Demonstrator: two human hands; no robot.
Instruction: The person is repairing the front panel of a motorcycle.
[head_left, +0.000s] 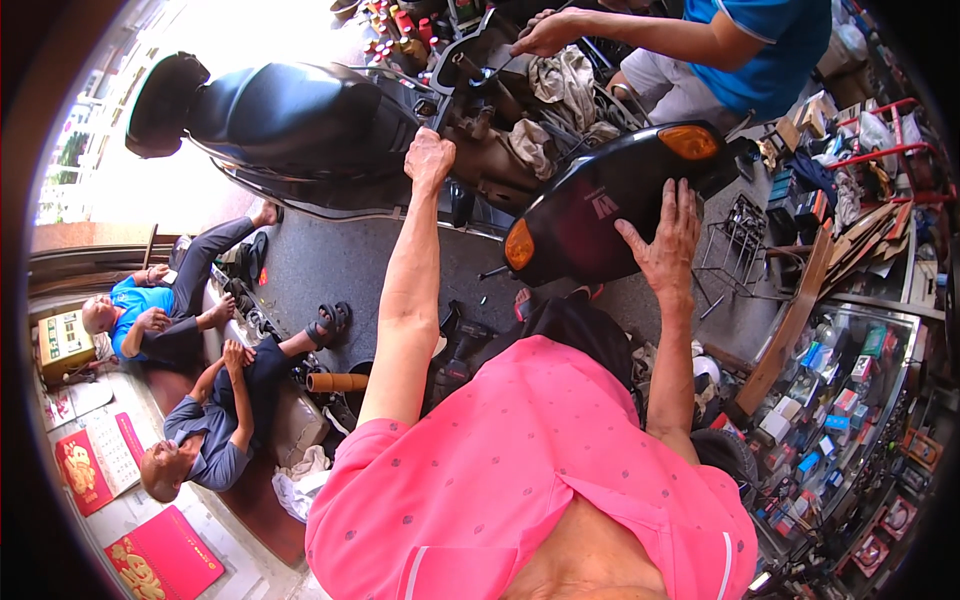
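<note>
My left hand (428,160) is closed at the inner edge of the partly stripped black scooter (285,115); what its fingers grip is hidden. My right hand (662,240) lies with fingers spread on a loose-looking black front panel (590,200) with two orange indicator lenses (688,141). Behind the panel show the scooter's exposed frame and pale rags (560,85). At the upper right a co-worker in blue (748,50) has a hand (540,32) at a thin dark part above the frame.
Two seated people (140,330) (205,445) are at the left, beside a counter with red calendars (170,555). At the right stand a metal stool (730,235), wooden planks (795,310), stacked clutter and a glass display case (850,400). Bottles (405,35) crowd beyond the scooter.
</note>
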